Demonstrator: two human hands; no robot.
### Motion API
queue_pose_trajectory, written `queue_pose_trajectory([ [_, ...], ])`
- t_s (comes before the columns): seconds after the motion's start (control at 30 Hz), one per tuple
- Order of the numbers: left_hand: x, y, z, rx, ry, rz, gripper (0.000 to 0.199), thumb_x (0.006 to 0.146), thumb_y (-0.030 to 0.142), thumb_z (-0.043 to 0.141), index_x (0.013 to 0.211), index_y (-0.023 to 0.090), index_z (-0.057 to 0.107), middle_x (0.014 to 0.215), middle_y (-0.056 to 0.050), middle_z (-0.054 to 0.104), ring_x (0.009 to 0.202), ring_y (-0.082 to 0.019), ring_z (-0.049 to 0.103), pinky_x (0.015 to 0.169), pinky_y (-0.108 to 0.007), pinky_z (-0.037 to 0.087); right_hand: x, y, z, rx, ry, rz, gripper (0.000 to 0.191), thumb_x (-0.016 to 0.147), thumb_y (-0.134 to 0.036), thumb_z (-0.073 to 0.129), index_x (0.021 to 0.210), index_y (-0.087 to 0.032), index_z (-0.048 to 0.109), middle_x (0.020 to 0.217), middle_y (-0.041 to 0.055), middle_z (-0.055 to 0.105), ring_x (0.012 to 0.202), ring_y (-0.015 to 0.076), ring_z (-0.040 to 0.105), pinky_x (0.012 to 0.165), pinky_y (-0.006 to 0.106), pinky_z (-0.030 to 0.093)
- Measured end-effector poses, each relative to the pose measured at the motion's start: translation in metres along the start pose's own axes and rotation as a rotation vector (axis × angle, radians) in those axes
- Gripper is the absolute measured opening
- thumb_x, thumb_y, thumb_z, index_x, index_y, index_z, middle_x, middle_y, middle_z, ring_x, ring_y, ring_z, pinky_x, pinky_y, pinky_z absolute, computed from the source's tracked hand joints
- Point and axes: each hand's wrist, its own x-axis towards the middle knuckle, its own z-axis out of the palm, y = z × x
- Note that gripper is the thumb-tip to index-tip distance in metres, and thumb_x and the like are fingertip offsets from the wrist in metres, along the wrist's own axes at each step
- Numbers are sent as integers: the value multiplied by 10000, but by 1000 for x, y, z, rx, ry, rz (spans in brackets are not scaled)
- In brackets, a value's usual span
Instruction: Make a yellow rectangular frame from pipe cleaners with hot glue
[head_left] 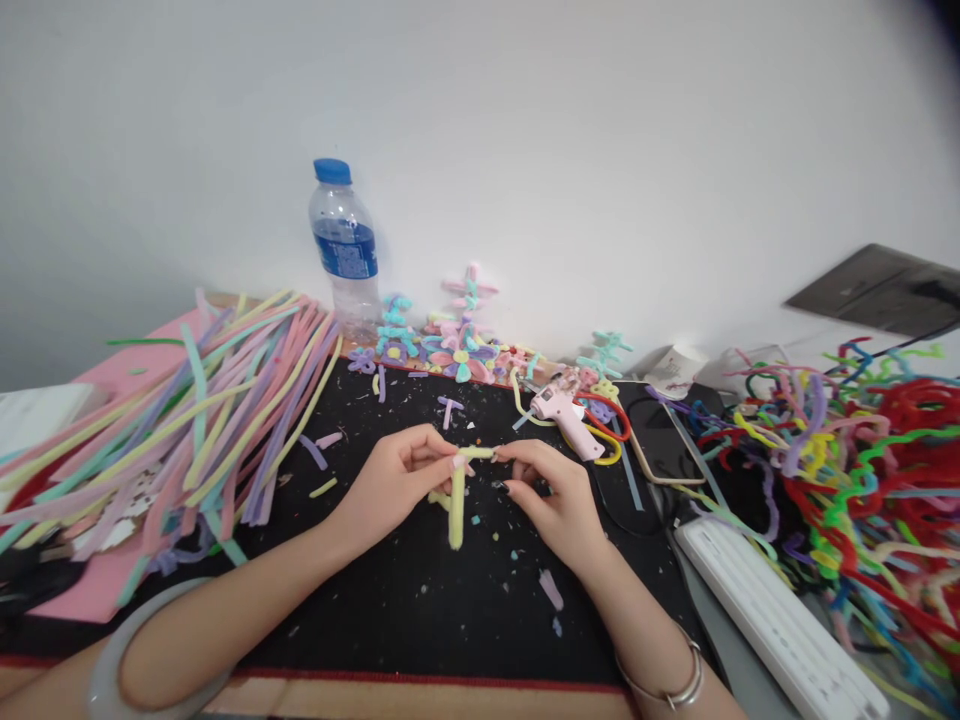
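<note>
My left hand (pixel 409 480) pinches a pale yellow pipe cleaner (pixel 456 510) between thumb and fingertips. One thick length of it hangs down below my fingers, and a short arm sticks out to the right. At the tip of that arm are the curled fingers of my right hand (pixel 551 490), the thumb a little lower. Part of the yellow piece is hidden behind my left fingers. Both hands are just above a black mat (pixel 420 620) strewn with small offcuts. Just beyond them lies a small purple T-shaped piece (pixel 448 410).
At left, a heap of pastel pipe cleaners (pixel 247 400); at right, a tangle of bright ones (pixel 885 480). Along the wall stand a water bottle (pixel 345 250) and pipe cleaner flowers (pixel 461 355). A pink glue gun (pixel 562 410), a phone (pixel 667 445) and a white power strip (pixel 780 620) lie rightward.
</note>
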Motion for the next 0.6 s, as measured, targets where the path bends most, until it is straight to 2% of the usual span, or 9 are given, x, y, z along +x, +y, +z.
queue_pose_trajectory([
  [0.1, 0, 1, 0, -28, 80, 15, 178, 781, 312, 631, 771, 166, 531, 714, -4, 677, 656, -149, 654, 658, -285, 538, -3, -2, 7, 79, -60, 98, 271, 780, -205, 634, 1046, -192, 586, 879, 41, 676, 554, 102, 503, 501, 224, 430],
  [0.2, 0, 0, 2, -58, 66, -6, 191, 785, 315, 626, 778, 172, 500, 727, -8, 682, 707, -169, 673, 687, -308, 542, -4, -7, 17, 141, -125, 162, 287, 756, -164, 636, 1032, -198, 564, 798, 4, 695, 512, 84, 487, 480, 196, 407],
  [0.37, 3, -1, -1, 11, 18, 26, 212, 767, 335, 634, 795, 173, 501, 813, -32, 683, 766, -179, 661, 675, -293, 519, -1, -6, 20, 276, -12, 276, 130, 823, -190, 542, 942, -178, 592, 698, 7, 660, 526, 99, 530, 472, 197, 403],
  [0.47, 7, 2, -8, 248, 43, 104, 249, 752, 371, 638, 866, 184, 521, 856, -29, 655, 743, -172, 626, 632, -272, 484, 1, 2, 12, 373, 140, 341, 110, 798, -243, 593, 872, -170, 628, 688, 12, 635, 500, 94, 504, 431, 194, 385],
  [0.53, 9, 4, -13, 569, 88, 150, 264, 767, 422, 601, 889, 195, 549, 783, -12, 615, 661, -170, 574, 580, -276, 437, 2, 7, 6, 449, 246, 382, 121, 761, -258, 644, 845, -171, 640, 670, -4, 593, 459, 73, 449, 381, 178, 342],
  [0.6, 9, 5, -16, 811, 46, 201, 284, 722, 455, 631, 831, 198, 578, 816, -24, 592, 728, -199, 559, 654, -308, 429, 4, 13, 3, 541, 307, 415, 130, 731, -251, 677, 831, -174, 647, 659, -19, 552, 444, 58, 409, 360, 166, 324],
])
